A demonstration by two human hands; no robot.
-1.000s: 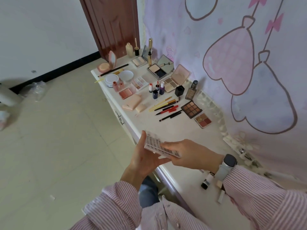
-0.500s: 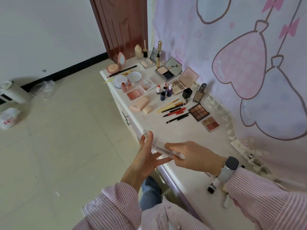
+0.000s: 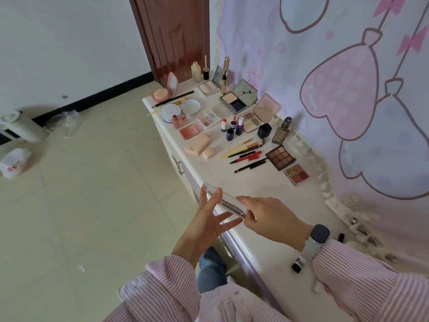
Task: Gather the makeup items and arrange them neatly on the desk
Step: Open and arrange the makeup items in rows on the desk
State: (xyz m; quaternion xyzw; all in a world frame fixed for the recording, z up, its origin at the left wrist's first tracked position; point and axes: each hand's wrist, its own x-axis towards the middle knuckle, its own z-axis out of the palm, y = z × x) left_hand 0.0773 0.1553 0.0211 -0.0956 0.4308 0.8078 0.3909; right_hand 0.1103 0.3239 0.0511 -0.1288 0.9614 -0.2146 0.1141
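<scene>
Most of the work looked done: palettes, pencils and small bottles already lay in tidy groups on the white desk (image 3: 234,180), well beyond the fingertips. The flat, clear plastic case with dark rows inside (image 3: 224,201), possibly false lashes, was held on edge over the desk's near rim. The right hand (image 3: 267,219) pinched its near end; the left hand (image 3: 209,219) steadied it with straight, spread fingers. A small black-capped tube (image 3: 298,265) beside the right wrist remained unplaced.
</scene>
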